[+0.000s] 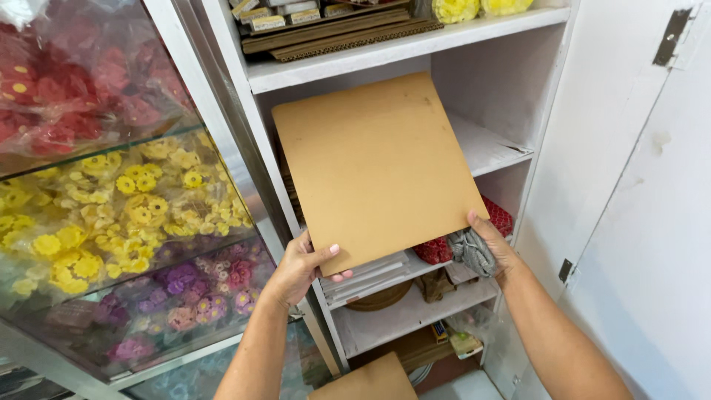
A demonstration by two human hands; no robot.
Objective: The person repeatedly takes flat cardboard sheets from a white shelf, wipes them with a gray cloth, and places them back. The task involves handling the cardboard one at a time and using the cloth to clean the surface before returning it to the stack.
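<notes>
A flat brown board (378,167) is held tilted in front of the open white cabinet (518,89), covering most of its middle compartment. The left hand (300,268) is clamped on the board's lower left corner, thumb on the front face and fingers behind. The right hand (490,243) grips the board's lower right edge, thumb on the rim; this hand also has a bunched grey cloth (469,252) pressed against its palm. Behind the board's lower right corner lies a red patterned bundle (498,216) on a shelf, with a stack of flat pale panels (370,274) just under the board's lower edge. Above the board, the top shelf carries corrugated brown sheets (341,33), small labelled boxes (268,22) and yellow flowers (455,9). Below the board, a lower shelf holds a round woven item (381,298), and a second brown board (366,381) shows at the bottom of the view. Left of the board stands a glass-fronted case with clear bags of flowers: red (67,89) uppermost, yellow (126,207) in the middle, purple and pink (185,296) beneath. Right of the board hangs the open white cabinet door (644,222) with a metal hinge (672,35).
</notes>
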